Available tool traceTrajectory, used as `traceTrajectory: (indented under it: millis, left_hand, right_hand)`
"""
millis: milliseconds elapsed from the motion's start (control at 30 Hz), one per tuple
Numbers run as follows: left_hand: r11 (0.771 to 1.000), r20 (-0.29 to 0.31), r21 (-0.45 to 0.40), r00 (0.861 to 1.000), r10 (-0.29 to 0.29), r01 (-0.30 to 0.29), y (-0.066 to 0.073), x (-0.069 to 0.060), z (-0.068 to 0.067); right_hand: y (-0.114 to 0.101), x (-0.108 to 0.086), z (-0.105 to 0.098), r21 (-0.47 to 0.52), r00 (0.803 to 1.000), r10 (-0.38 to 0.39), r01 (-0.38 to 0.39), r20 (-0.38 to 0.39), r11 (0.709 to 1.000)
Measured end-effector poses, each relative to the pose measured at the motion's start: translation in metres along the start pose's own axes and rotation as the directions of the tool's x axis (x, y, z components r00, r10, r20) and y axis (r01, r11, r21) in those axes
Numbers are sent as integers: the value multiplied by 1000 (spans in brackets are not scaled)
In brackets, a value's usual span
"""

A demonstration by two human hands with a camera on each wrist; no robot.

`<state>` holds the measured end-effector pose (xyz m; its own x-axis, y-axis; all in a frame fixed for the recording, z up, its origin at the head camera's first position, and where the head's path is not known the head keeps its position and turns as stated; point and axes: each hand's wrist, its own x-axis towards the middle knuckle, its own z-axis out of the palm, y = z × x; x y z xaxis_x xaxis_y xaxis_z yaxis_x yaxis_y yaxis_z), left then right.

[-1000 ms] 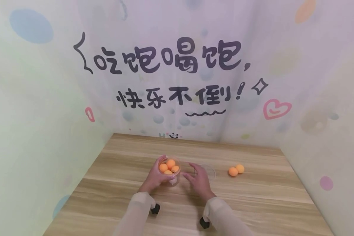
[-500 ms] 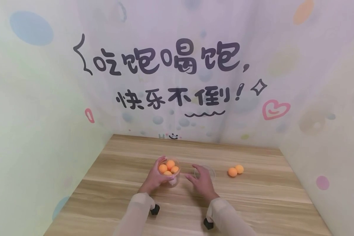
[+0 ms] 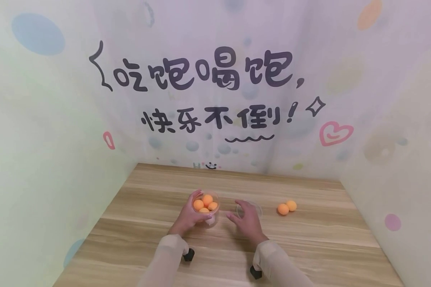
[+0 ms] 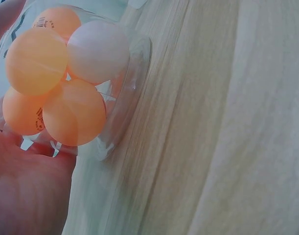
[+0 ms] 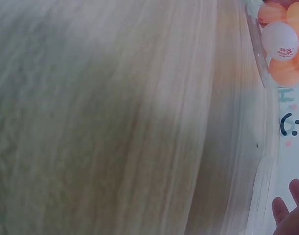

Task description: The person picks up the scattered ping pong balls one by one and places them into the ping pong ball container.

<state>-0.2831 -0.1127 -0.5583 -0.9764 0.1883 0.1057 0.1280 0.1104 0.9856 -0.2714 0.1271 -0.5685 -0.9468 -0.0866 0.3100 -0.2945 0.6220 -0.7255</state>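
Note:
On the left side of the table, my left hand (image 3: 188,214) grips a clear plastic container (image 3: 217,215). Inside it are several orange ping-pong balls (image 4: 74,112) and a white ping-pong ball (image 4: 99,52). The left wrist view shows the palm and fingers (image 4: 32,188) around the container's side. To the right of it, my right hand (image 3: 249,222) is held with relaxed, spread fingers and nothing in its grasp. A clear round lid (image 3: 257,208), partly hidden by that hand, lies on the table; whether they touch I cannot tell.
Two orange ping-pong balls (image 3: 283,209) lie side by side on the wooden table (image 3: 319,239) to the right of the lid. Printed cloth walls (image 3: 215,151) stand behind the table and along both sides. Each wrist carries a small black device (image 3: 188,254).
My right hand has shifted slightly to the right and back towards me, away from the container. My left hand still holds the container in the same place.

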Motion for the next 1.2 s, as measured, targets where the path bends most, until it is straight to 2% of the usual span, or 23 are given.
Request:
traceTrajectory:
  millis: [300, 500, 767, 900, 1033, 1133, 1200]
  left_hand:
    - [1000, -7, 17, 1000, -24, 24, 1, 0, 0]
    - [999, -9, 18, 1000, -29, 29, -1, 1, -1]
    - [999, -8, 23, 999, -34, 34, -7, 3, -3]
    - [999, 3, 13, 999, -37, 37, -2, 1, -3]
    - [999, 19, 10, 999, -37, 36, 12, -4, -3]
    - [999, 17, 7, 999, -34, 34, 12, -4, -2]
    - [999, 8, 18, 999, -32, 32, 6, -2, -2]
  right_hand:
    - [2, -2, -1, -105, 999, -29, 32, 30, 994]
    - [6, -4, -2, -208, 994, -52, 70, 93, 976]
    - [10, -7, -6, -277, 989, -107, 132, 104, 952]
    - [11, -8, -9, -297, 987, -109, 139, 115, 945]
    - [15, -9, -10, -339, 989, -95, 129, 116, 932]
    - [18, -9, -10, -380, 990, -94, 126, 101, 916]
    - [20, -9, -10, -402, 991, -103, 128, 83, 907]
